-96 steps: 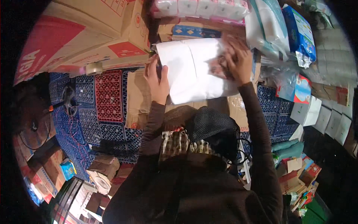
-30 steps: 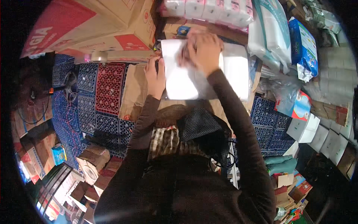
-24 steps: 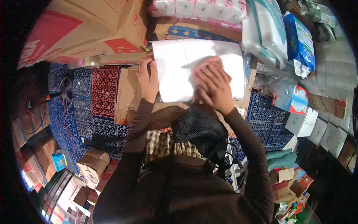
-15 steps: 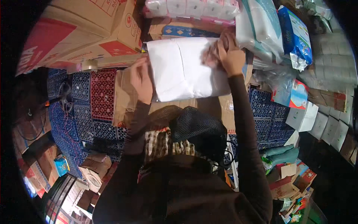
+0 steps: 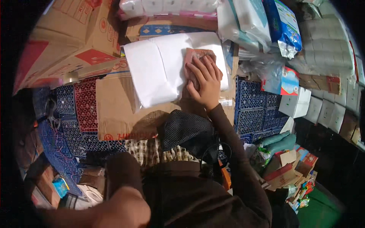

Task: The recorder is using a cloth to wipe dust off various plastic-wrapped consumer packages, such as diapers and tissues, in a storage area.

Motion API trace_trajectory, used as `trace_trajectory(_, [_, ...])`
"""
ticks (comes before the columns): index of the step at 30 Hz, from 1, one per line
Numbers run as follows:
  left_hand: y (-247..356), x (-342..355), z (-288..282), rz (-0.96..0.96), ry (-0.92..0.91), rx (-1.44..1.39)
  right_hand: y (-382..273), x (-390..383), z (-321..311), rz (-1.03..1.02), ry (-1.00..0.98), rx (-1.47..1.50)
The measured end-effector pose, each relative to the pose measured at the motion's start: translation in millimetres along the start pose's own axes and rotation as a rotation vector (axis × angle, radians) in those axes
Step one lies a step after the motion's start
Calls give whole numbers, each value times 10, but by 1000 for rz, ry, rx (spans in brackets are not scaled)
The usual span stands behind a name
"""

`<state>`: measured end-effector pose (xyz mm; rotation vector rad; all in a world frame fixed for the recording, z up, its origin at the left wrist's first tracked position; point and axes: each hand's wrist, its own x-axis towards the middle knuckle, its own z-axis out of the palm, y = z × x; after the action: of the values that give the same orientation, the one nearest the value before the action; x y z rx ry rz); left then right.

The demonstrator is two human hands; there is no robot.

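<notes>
A white, plastic-wrapped pack with a seam down its face lies slightly tilted on a flat cardboard box. On its right part my right hand presses a reddish-brown rag, fingers bent over it and somewhat apart. The rag shows above and to the left of the fingers. My left hand is off the pack, raised close to the camera at the lower left. It is blurred, its fingers cannot be made out, and whether it holds anything cannot be seen.
Large cartons stand at the left. Tissue packs and a blue packet lie behind and to the right. The cardboard box rests over blue plastic crates. A black mesh bag is near my lap.
My left hand has let go of the pack's left edge and come back toward me. My right hand has moved down the pack with the rag. The whole view has shifted slightly.
</notes>
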<state>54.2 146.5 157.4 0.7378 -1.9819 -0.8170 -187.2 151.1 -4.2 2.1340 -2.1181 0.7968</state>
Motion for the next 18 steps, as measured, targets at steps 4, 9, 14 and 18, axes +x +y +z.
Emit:
trace_trajectory(4, [-5,-14,112,-29,-64,-58,-26,136,48,67,64,67])
trace_trajectory(9, [-6,-60,148,-52,-83,-49,-9,108,64,73,49,42])
trace_trajectory(14, [-36,-47,142,-53,-84,-46,16,93,108,81,44,114])
trace_trajectory(18, [-30,-35,123,-51,-98,-31,-23,108,89,82,116,119])
